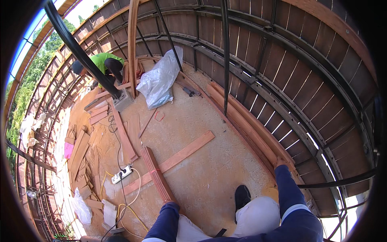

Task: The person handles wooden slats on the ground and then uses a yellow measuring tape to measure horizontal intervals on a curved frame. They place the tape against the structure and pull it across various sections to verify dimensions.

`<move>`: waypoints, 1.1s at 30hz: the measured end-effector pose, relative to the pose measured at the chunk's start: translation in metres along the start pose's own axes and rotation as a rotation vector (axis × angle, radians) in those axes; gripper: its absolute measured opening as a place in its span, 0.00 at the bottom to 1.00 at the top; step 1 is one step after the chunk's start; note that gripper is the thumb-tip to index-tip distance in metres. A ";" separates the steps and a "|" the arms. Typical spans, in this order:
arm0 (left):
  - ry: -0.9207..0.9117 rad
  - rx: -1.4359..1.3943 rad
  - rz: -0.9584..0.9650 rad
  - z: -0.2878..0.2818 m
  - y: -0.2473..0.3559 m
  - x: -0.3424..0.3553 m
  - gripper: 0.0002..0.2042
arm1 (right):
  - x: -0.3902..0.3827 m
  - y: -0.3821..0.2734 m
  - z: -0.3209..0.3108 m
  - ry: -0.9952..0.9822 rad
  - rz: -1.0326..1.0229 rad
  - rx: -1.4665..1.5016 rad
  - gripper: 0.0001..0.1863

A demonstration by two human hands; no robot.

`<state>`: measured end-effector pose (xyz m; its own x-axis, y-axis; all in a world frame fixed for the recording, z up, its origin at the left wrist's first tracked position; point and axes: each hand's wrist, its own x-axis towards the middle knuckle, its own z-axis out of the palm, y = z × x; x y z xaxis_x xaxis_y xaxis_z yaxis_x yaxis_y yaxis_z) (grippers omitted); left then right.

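My left hand [175,204] is closed around the near end of a bundle of narrow reddish-brown wooden strips [156,172]. The bundle points away from me and crosses over a flat wooden plank [187,151] on the floor. At the right, my right hand [279,162] touches long wooden boards [246,125] lying side by side along the curved wall. Its fingers blend with the wood, so their grip is unclear. A dark shoe [242,197] of mine stands on the floor between my arms.
A white power strip [121,174] with trailing cords lies left of the bundle. Offcuts [82,149] are scattered farther left. Ahead, a dark post [86,60] rises near a clear plastic sheet [159,78]. A person in a green shirt [105,62] crouches at far left. A power tool [190,91] lies beyond.
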<state>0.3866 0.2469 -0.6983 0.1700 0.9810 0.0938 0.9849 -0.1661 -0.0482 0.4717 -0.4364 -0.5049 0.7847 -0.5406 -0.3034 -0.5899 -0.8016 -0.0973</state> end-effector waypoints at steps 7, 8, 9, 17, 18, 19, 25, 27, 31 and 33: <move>-0.584 0.182 0.218 -0.070 -0.023 0.007 0.27 | -0.061 -0.079 -0.115 0.077 -0.096 0.048 0.24; -0.680 0.262 0.382 -0.088 -0.005 0.004 0.28 | -0.075 -0.067 -0.124 0.130 -0.052 0.067 0.23; -0.764 0.310 0.501 -0.099 0.002 0.004 0.29 | -0.088 -0.062 -0.130 0.188 -0.045 0.079 0.23; -1.036 0.381 0.903 -0.176 0.019 0.000 0.43 | -0.254 -0.001 -0.108 0.315 -0.004 0.567 0.22; -0.967 0.324 0.853 -0.197 0.025 -0.010 0.46 | -0.279 0.017 -0.100 0.341 0.022 0.578 0.22; -0.798 0.212 0.879 -0.204 0.025 -0.019 0.44 | -0.305 0.034 -0.095 0.324 0.035 0.610 0.23; -1.138 -0.750 1.167 -0.311 0.121 -0.157 0.38 | -0.424 0.104 -0.100 0.247 0.179 0.648 0.23; -1.665 -0.807 0.933 -0.369 0.152 -0.219 0.40 | -0.447 0.123 -0.101 0.238 0.182 0.644 0.23; -2.174 -1.027 0.806 -0.471 0.166 -0.307 0.34 | -0.489 0.142 -0.117 0.223 0.162 0.624 0.27; -2.038 -1.326 0.817 -0.487 0.168 -0.330 0.29 | -0.487 0.149 -0.103 0.203 0.139 0.623 0.26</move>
<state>0.5116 -0.1534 -0.2526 0.8516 -0.4816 -0.2071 0.4400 0.4418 0.7818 0.0215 -0.3192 -0.2741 0.6777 -0.7145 -0.1739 -0.6400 -0.4565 -0.6181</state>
